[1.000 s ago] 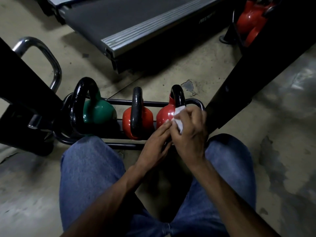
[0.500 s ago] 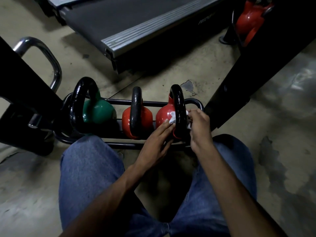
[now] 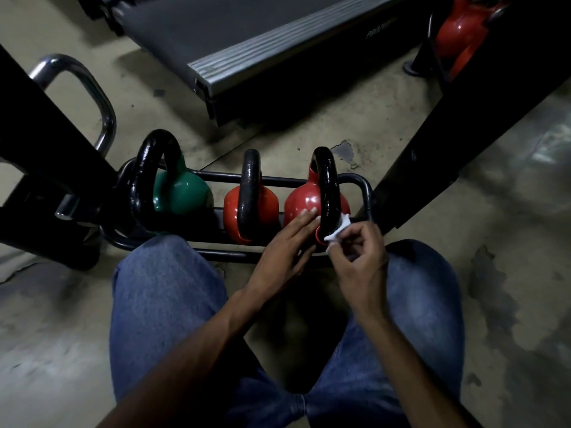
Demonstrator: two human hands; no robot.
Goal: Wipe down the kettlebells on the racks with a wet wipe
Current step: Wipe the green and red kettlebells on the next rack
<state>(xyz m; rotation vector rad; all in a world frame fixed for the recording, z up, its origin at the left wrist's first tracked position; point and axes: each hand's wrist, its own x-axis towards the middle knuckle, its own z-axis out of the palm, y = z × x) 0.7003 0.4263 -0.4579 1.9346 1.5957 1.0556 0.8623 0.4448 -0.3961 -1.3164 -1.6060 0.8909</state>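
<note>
Our left hand (image 3: pixel 285 242) lies with straight fingers flat against the near side of the red kettlebell (image 3: pixel 304 200) at the right end of the rack (image 3: pixel 367 193), touching its body and seemingly steadying it, with nothing held. Our right hand (image 3: pixel 361 264) has its fingers curled, pinching a white wet wipe (image 3: pixel 339 230) between thumb and fingertips and pressing it to the foot of the black handle (image 3: pixel 328 186), where the handle meets the red body on its right side. The kettlebell sits upright in the low black tube rack on the concrete floor (image 3: pixel 309 131), just in front of our knees (image 3: pixel 173 273). To its left, in the same row, stand a second red kettlebell (image 3: pixel 267 208) in the middle and a green kettlebell (image 3: pixel 182 193) at the left end, each with a black handle; neither is touched. Beyond the rack lies the end of a treadmill (image 3: pixel 247 41). We judge the step in hand to be wiping the handle of the right-end kettlebell. The next move likely calls for drawing the wipe up and over the arch of the handle while the left hand holds the bell steady, then round the body, before shifting along to the middle one.
</note>
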